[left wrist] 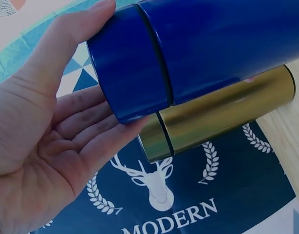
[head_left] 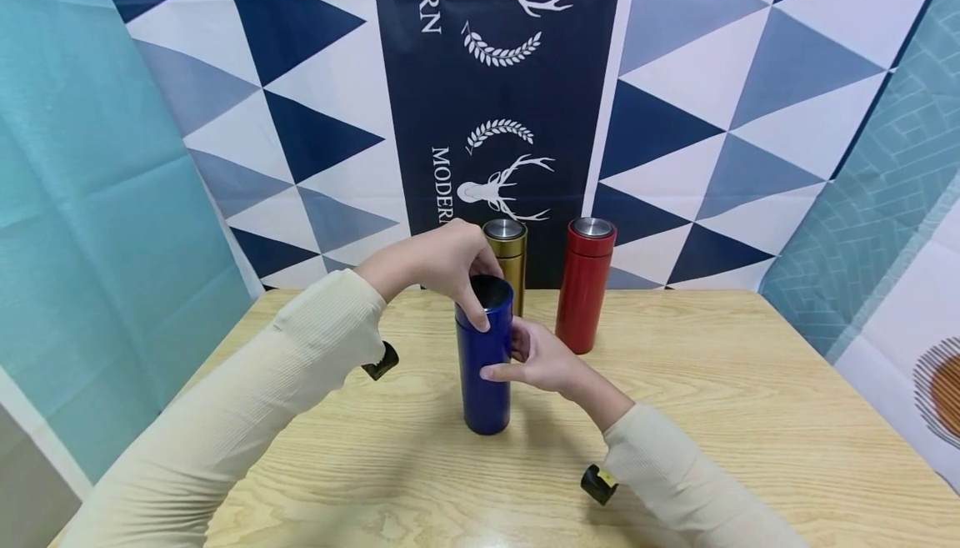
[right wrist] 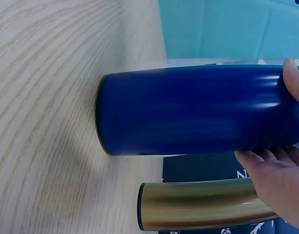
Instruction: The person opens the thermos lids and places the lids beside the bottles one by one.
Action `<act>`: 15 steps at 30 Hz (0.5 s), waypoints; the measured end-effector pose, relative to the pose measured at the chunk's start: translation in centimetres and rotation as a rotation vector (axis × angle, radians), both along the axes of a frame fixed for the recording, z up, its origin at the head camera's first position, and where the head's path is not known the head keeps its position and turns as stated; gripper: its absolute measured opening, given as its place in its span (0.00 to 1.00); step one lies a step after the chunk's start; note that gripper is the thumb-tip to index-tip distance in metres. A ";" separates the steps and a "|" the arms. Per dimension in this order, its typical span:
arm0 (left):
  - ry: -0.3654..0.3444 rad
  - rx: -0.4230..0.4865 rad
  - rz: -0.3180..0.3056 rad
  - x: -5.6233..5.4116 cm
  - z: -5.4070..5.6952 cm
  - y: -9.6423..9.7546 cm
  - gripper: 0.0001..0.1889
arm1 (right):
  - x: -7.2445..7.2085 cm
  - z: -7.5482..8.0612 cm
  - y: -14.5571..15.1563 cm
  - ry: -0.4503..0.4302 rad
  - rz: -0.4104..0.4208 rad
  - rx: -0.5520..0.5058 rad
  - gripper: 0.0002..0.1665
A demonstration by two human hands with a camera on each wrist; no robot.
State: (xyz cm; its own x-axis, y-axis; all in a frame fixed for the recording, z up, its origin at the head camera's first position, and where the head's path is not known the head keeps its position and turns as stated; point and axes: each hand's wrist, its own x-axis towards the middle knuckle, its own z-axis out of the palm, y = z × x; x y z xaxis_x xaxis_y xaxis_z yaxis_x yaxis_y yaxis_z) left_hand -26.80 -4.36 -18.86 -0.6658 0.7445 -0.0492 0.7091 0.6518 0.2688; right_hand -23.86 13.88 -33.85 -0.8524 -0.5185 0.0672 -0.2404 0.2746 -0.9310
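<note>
A blue thermos flask (head_left: 486,385) is held upright at the middle of the wooden table, its base at the tabletop. From above, my left hand (head_left: 453,260) grips its blue lid (left wrist: 127,63), thumb on the near side and fingers on the far side. A dark seam runs between lid and body in the left wrist view. Lower down, my right hand (head_left: 546,358) holds the flask's body, the thumb in front and the fingers around the right side. Just behind is a gold thermos flask (head_left: 512,268), partly hidden by the blue one.
A red thermos flask (head_left: 587,289) with a steel-topped lid stands at the back right of the table (head_left: 675,364). Behind the table hangs a patterned cloth (head_left: 675,114) with triangles and deer heads. Teal cloth (head_left: 112,198) hangs at the left.
</note>
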 end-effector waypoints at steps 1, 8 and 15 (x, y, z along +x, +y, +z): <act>0.002 -0.001 0.003 0.0 0.0 0.0 0.26 | 0.0 0.0 0.0 -0.003 0.000 0.002 0.41; 0.023 0.000 0.021 0.3 0.2 0.2 0.25 | 0.0 0.6 -0.1 -0.041 -0.022 0.023 0.42; 0.058 0.005 0.060 0.6 -0.1 0.2 0.24 | 0.1 0.9 -0.3 -0.078 -0.036 0.027 0.41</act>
State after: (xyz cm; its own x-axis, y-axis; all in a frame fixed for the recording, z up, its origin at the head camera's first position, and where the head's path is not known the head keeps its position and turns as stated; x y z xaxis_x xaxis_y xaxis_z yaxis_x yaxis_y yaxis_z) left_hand -26.20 -4.17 -18.94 -0.7105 0.7037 -0.0051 0.6836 0.6920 0.2319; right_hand -23.78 13.54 -32.98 -0.8725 -0.4884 -0.0135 -0.1571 0.3066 -0.9388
